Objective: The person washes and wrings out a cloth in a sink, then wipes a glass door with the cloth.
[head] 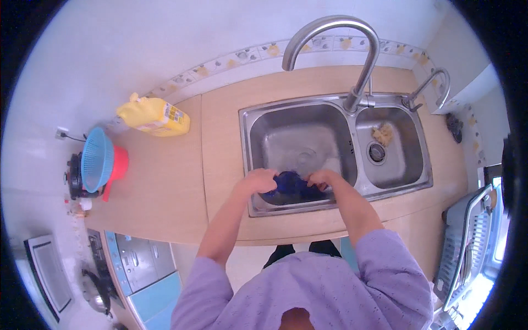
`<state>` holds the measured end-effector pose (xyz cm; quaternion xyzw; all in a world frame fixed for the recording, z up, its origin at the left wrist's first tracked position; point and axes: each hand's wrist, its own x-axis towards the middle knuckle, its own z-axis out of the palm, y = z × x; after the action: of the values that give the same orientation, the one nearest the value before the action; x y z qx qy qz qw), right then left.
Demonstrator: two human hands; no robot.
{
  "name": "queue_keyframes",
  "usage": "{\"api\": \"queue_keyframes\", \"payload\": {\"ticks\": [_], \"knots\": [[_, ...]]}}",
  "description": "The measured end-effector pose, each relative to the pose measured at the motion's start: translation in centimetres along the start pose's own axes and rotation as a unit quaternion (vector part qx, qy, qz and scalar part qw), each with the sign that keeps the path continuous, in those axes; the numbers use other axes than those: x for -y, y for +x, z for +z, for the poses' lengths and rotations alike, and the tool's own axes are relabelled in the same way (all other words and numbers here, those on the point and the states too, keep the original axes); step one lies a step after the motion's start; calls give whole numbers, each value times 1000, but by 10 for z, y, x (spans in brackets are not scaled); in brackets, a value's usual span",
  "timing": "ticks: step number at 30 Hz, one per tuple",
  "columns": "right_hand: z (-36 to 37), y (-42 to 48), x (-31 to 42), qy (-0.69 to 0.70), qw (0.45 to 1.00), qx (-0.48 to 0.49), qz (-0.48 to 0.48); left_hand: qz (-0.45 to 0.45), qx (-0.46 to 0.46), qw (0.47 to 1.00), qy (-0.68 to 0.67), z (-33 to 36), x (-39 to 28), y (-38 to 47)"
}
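Observation:
Dark blue cloth [291, 187] is stretched between my two hands, low over the near part of the large basin of a stainless steel sink [303, 210]. My left hand [262, 180] grips its left end by the basin's left wall. At the other end, my right hand [321, 179] pinches the cloth with curled fingers. Some water seems to lie in the basin around a drain [307, 156], just beyond the cloth. Part of the cloth's lower edge is too dark to make out.
A tall curved faucet [363, 78] rises behind the sink, with a smaller tap [429, 84] to its right. Yellowish scraps [383, 134] lie in the small basin. At left stand a yellow jug [154, 117] and a blue plastic basket [97, 160]. A grey dish rack [464, 247] is at right.

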<state>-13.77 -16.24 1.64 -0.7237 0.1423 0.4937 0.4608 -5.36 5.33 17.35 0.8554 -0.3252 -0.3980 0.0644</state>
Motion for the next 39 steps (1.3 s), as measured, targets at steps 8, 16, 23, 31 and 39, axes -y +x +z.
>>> {"api": "queue_keyframes", "payload": {"ticks": [8, 16, 23, 31, 39], "knots": [[-9, 58, 1, -250, 877, -405, -67, 104, -66, 953, -276, -107, -64, -122], [-6, 95, 27, -332, 863, -372, -82, 168, -241, 844, -448, -120, -74, -153], [-6, 98, 33, -400, 842, -358, -58, 159, -229, 851, -445, -102, -53, -149], [-6, 72, 26, -374, 844, -377, -76, 158, -210, 825, -501, -92, -59, -147], [-50, -34, 41, -151, 788, -597, -16, 155, -229, 803, -528, -88, -71, -131]]}}
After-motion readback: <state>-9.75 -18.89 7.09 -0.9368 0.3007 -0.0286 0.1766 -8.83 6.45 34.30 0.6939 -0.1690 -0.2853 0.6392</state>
